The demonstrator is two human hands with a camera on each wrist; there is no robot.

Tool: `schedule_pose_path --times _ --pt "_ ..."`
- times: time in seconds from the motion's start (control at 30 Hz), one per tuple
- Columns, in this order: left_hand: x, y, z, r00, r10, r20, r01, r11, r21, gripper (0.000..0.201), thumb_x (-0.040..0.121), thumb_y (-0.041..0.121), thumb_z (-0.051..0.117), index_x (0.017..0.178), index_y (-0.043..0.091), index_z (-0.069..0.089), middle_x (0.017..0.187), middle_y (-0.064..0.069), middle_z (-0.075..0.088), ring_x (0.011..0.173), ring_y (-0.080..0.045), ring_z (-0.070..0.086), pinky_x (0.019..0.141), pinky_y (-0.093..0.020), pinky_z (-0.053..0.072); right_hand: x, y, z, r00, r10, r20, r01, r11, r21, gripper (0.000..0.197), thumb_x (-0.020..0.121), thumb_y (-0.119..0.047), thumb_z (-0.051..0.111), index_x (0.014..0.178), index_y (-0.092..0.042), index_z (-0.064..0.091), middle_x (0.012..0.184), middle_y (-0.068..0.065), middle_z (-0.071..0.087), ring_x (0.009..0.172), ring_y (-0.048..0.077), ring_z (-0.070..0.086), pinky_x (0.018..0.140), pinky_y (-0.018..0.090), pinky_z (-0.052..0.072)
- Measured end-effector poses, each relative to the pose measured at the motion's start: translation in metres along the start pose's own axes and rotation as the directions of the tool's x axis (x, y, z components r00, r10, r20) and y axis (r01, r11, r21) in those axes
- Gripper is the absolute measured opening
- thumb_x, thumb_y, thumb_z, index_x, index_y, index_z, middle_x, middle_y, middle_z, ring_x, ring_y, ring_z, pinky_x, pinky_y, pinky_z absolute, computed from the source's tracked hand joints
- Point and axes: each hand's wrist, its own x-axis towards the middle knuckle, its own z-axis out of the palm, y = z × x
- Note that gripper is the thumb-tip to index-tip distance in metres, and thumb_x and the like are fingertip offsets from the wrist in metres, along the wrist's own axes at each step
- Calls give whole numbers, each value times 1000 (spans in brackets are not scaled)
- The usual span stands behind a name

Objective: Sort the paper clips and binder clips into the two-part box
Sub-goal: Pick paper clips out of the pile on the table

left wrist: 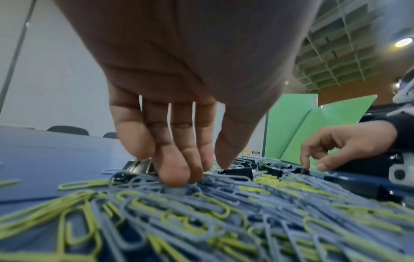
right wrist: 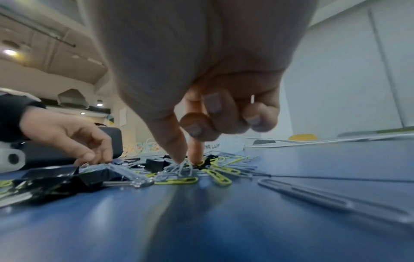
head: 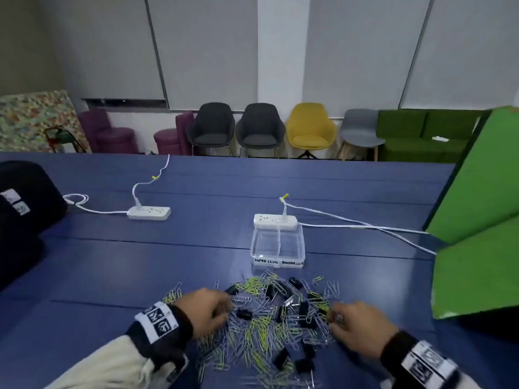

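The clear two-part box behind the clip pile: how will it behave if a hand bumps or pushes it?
The two-part box looks thin-walled and empty, so it is probably light and would slide on the smooth blue table. Being low and wide, it seems unlikely to tip.

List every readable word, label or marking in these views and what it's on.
"PAPER CLIPS": handwritten on the front of the clear two-part box, left compartment.
"BINDER CLIPS": same strip, right compartment; blurred, partly guessed.
Black-and-white square marker patterns, no words: the wristbands.
White labels on the black bag: too blurred to read.
Power strips: no legible text.
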Motion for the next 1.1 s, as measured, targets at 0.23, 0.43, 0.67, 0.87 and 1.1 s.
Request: schedule_pose_path --times 0.23,0.43,0.67,0.87,1.1 --pt "0 17 9 990 56 -130 -45 996 83 16 89 35 49 102 31 58 92 16 49 82 -7 51 69 -22 39 3 -5 9 977 -23 -214 29 999 26 18 89 -33 47 98 -29 62 93 -9 61 82 16 61 66 25 39" --pt "-8 26 6 981 38 -190 -32 999 37 14 89 34 50 99 31 60 98 11 55 87 -12 57 73 -25 44 -9 -22 11 944 -119 -308 146 987 67 14 90 -30 52 96 -26 63 88 -13 50 71 10 49 65 22 37" --pt "-15 28 1 993 -15 -121 6 997 -71 23 69 24 61 90 32 64 82 16 64 75 -8 60 65 -21 48 -8 -59 15 921 -302 -245 336 935 112 34 74 -34 47 103 -32 64 95 -11 52 83 9 54 73 28 50" --pt "-8 21 9 997 72 -33 -73 997 -32 28 68 28 69 95 31 61 97 10 57 78 -9 55 65 -26 47 19 -71 21 843 -513 -159 515 857 -37 52 76 -24 51 125 -37 60 117 -12 58 107 11 46 93 25 40" --pt "0 17 16 992 117 -45 -117 993 9 29 72 29 67 100 33 59 96 11 53 74 -7 48 61 -20 32 48 -76 31 697 -715 -59 711 699 -81 30 92 -44 53 119 -38 65 119 -16 65 104 13 51 85 28 47"
